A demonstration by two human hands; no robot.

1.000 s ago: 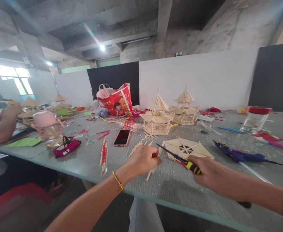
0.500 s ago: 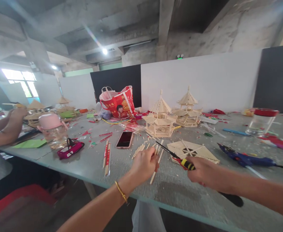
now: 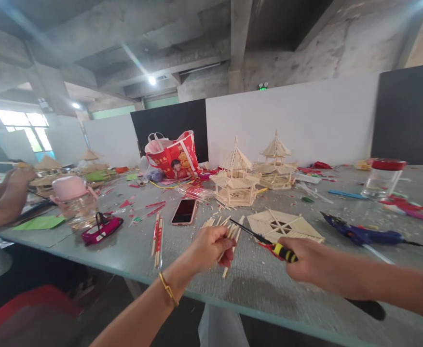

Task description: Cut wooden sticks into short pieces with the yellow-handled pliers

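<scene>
My left hand (image 3: 211, 248) is closed near the table's front, with its fingers curled round a thin wooden stick (image 3: 230, 233). More pale sticks (image 3: 209, 222) lie beside and under it. My right hand (image 3: 305, 262) grips a tool with a yellow-and-black handle (image 3: 285, 252). Its thin dark blade (image 3: 249, 230) points up and left, the tip close to the sticks near my left hand. A black end (image 3: 368, 308) shows below my right forearm. Behind the blade, a flat hexagonal stick panel (image 3: 287, 225) with an opening in its middle lies on the table.
Two stick pavilions (image 3: 236, 180) (image 3: 277, 166) stand behind the panel. A blue glue gun (image 3: 363, 236) and a red-lidded jar (image 3: 384, 180) are at right. Leftward are a phone (image 3: 184, 212), wrapped sticks (image 3: 157, 240), a magenta pouch (image 3: 102, 229) and a pink-topped bottle (image 3: 73, 200). Another person's arm (image 3: 6, 200) is far left.
My right hand has drawn back right and slightly toward me, pulling the tool's blade with it. My left hand stays almost in place. The whole view has shifted a little.
</scene>
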